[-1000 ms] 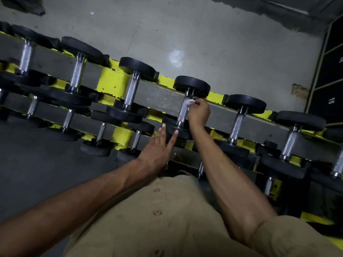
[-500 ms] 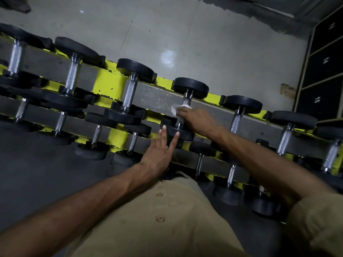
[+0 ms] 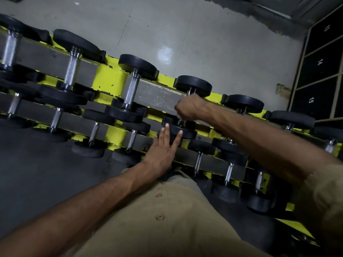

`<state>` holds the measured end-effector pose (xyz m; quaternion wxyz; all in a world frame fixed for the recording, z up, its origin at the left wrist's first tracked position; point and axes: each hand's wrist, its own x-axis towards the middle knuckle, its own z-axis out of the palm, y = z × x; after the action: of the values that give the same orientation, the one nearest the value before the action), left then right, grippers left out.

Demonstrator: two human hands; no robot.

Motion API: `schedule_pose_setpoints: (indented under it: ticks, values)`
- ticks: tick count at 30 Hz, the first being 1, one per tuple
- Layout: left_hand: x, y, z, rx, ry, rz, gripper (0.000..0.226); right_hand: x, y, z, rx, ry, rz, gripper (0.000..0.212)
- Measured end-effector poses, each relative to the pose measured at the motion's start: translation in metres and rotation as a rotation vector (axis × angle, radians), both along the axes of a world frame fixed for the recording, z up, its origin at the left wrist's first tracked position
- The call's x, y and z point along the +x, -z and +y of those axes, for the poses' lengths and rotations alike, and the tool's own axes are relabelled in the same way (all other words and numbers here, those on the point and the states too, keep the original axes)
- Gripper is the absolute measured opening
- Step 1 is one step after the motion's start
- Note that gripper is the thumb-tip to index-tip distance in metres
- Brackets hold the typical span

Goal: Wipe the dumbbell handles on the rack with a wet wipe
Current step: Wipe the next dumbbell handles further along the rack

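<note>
Plainly, in the head view, the right hand is curled round the handle of a top-tier dumbbell on the rack; any wipe is hidden inside the fist. The left hand lies flat, fingers straight, against that dumbbell's near end. The handle runs away from the person, so the right hand's strokes likely go fore-and-aft.
</note>
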<state>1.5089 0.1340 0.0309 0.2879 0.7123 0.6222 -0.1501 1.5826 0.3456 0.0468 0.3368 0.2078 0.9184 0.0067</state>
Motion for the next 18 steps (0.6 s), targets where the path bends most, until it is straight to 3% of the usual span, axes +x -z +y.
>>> schedule_pose_setpoints:
  ticks: [3, 9, 12, 14, 18]
  values:
    - [-0.001, 0.002, 0.0, 0.009, 0.004, -0.006, 0.11, -0.004, -0.008, 0.002, 0.158, 0.05, -0.028, 0.025]
    - [-0.003, 0.006, 0.0, 0.009, 0.019, -0.03, 0.111, -0.013, -0.005, -0.01, -0.148, 0.071, -0.17, 0.03]
    - [-0.005, 0.009, -0.001, 0.025, 0.025, -0.035, 0.111, -0.011, -0.011, 0.009, 0.095, 0.102, -0.044, 0.022]
    - [-0.006, 0.011, -0.002, 0.037, 0.026, -0.042, 0.11, -0.002, -0.004, 0.003, 0.144, 0.15, 0.047, 0.022]
    - [-0.008, 0.014, -0.002, 0.052, 0.032, -0.06, 0.106, 0.011, 0.009, -0.032, -0.232, 0.215, 0.057, 0.023]
